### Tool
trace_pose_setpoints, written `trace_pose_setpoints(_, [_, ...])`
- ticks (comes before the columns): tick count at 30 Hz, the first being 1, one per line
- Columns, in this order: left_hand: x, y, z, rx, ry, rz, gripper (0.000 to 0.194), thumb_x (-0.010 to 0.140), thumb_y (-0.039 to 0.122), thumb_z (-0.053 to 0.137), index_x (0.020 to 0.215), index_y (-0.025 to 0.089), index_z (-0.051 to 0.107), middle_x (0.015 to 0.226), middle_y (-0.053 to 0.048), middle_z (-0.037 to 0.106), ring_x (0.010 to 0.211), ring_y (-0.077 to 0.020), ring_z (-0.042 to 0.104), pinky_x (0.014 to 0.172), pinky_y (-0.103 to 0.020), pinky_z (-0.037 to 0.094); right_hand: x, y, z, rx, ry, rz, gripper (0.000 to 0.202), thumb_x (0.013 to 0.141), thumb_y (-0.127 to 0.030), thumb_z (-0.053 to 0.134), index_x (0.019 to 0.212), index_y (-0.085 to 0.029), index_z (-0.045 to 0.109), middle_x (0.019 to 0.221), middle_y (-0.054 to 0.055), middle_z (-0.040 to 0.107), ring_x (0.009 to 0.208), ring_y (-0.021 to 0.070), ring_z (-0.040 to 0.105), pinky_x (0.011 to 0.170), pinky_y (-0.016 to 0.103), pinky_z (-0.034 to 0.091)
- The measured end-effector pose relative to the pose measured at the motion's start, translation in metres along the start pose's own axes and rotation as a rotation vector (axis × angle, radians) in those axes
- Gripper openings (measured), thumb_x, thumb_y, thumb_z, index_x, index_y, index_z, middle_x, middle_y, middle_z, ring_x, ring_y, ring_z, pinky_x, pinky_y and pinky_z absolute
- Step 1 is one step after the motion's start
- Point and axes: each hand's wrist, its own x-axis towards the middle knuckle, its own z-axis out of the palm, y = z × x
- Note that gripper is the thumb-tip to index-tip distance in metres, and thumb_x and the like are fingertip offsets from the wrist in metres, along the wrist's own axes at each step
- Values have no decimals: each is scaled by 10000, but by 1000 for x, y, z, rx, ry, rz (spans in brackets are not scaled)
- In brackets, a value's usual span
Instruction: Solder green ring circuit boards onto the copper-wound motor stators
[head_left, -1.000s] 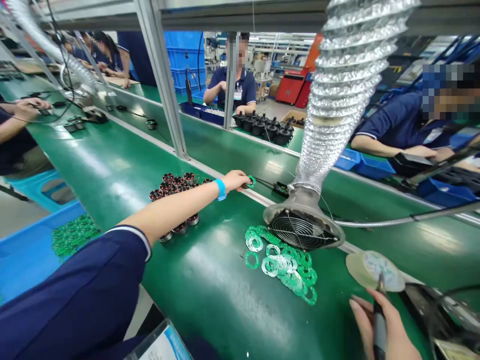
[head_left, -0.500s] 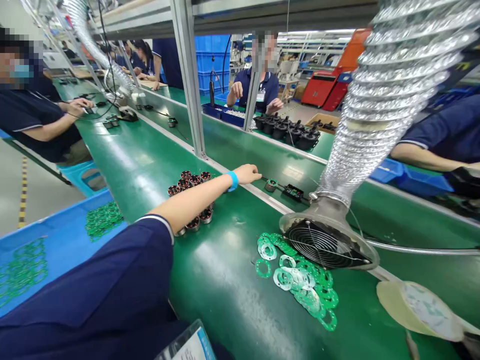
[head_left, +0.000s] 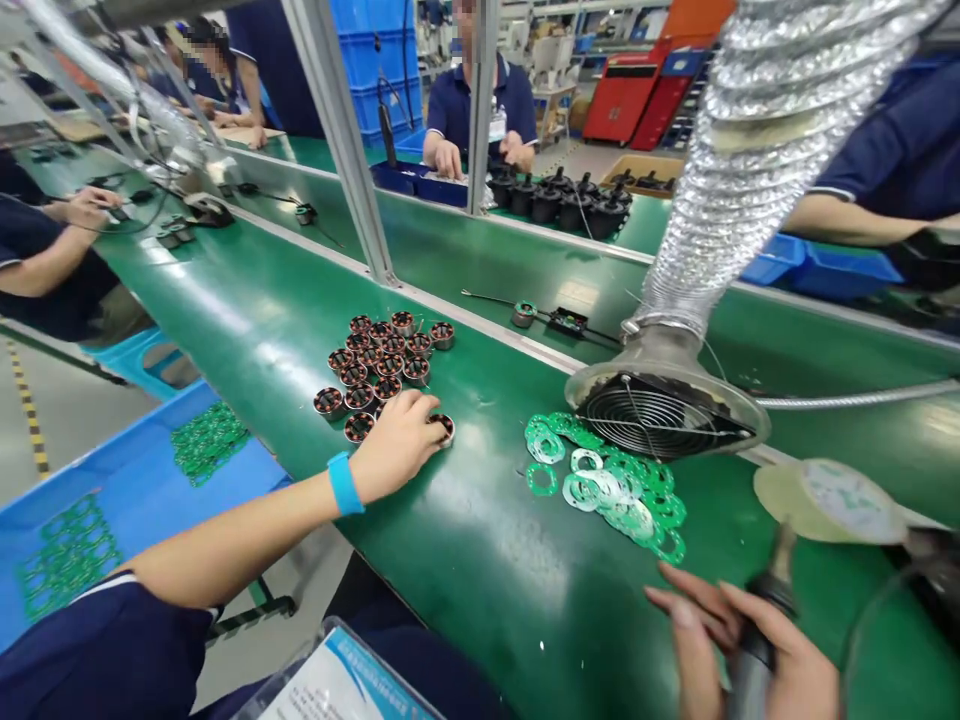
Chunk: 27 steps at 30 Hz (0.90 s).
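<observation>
My left hand (head_left: 397, 440), with a blue wristband, is at the near edge of a group of copper-wound motor stators (head_left: 367, 352); its fingers close on one stator (head_left: 444, 430) at the group's near right. At the lower right, my right hand (head_left: 739, 635) holds a tool with a dark handle (head_left: 752, 640) and a metal tip pointing up. The thumb and some fingers are spread beside the handle. Green and white ring-shaped boards (head_left: 615, 490) lie in a loose pile between my hands, below the round fume hood.
A fume hood (head_left: 667, 405) hangs from a silver duct on the right. Behind the rail are a stator (head_left: 524, 314) and small circuit box (head_left: 568, 321). A blue tray (head_left: 150, 510) of boards stands left. A yellowish pad (head_left: 825, 500) lies right. Co-workers sit around.
My left hand has come back from the rail to the stators and closed on one. My right hand has come into view with the tool. The view has shifted.
</observation>
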Motion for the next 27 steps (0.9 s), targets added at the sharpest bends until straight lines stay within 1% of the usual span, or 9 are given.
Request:
trace_pose_setpoints(3, [-5,21,5,-151,-39,214,282,950,128,467,976,227,729,1378,-123,532,1290,-347,413,1003,-549,429,-8,-22,22,15,-75,-51,337,874,-392,659,1103,-209,495,971,109,735,681,179,734,665,321,606])
trace_pose_setpoints(6, [-12,34,12,-385,-124,342,357,894,51,470,1123,242,667,1463,-125,466,1344,-334,395,1057,-549,414,-18,-36,40,0,-197,-126,300,909,-319,613,1163,-221,486,994,97,734,729,166,738,652,305,606])
trace_pose_setpoints(9, [-16,43,22,-661,-226,327,533,813,108,603,1326,182,478,1431,-176,464,1307,-300,459,1087,-499,421,-21,-45,61,16,-272,-163,315,908,-271,598,1198,-236,482,1071,103,727,815,165,739,657,295,611])
trace_pose_setpoints(11, [-15,49,28,-756,-277,271,661,771,220,714,1354,150,411,1354,-182,510,1245,-311,501,1063,-503,436,-21,-49,78,14,-278,-153,369,897,-270,606,1239,-238,472,1143,112,710,929,183,729,714,317,611])
trace_pose_setpoints(15, [-8,59,34,-753,-273,182,439,808,288,716,1182,161,524,1193,-133,584,1132,-303,535,991,-479,453,-14,-49,101,-14,-229,-123,339,926,-276,544,1250,-234,453,976,49,714,876,165,709,769,329,576])
trace_pose_setpoints(19, [1,53,28,-905,-287,193,390,801,237,697,1153,181,540,1176,-94,592,1105,-252,562,987,-395,461,-8,-39,99,-98,-130,-89,302,947,-302,510,1225,-211,437,798,-5,660,711,157,663,691,319,526])
trace_pose_setpoints(22, [8,42,18,-940,-272,148,419,807,249,661,1192,189,509,1194,-85,597,1087,-243,579,973,-376,466,-5,-32,99,-177,-134,-95,348,933,-291,516,1258,-200,432,886,41,691,762,184,661,713,350,514])
trace_pose_setpoints(25, [16,34,10,-776,-260,137,404,782,218,637,1162,161,511,1122,-97,609,1023,-261,583,918,-395,477,-3,-28,106,-254,-219,-147,373,870,-241,541,1240,-209,508,1064,100,703,934,244,645,810,424,502])
trace_pose_setpoints(27, [21,32,7,-621,-259,215,356,765,172,614,1114,155,540,1069,-97,611,1011,-273,564,923,-419,461,-2,-26,108,-307,-263,-176,370,842,-218,531,1211,-207,560,1050,106,705,941,274,617,820,459,486])
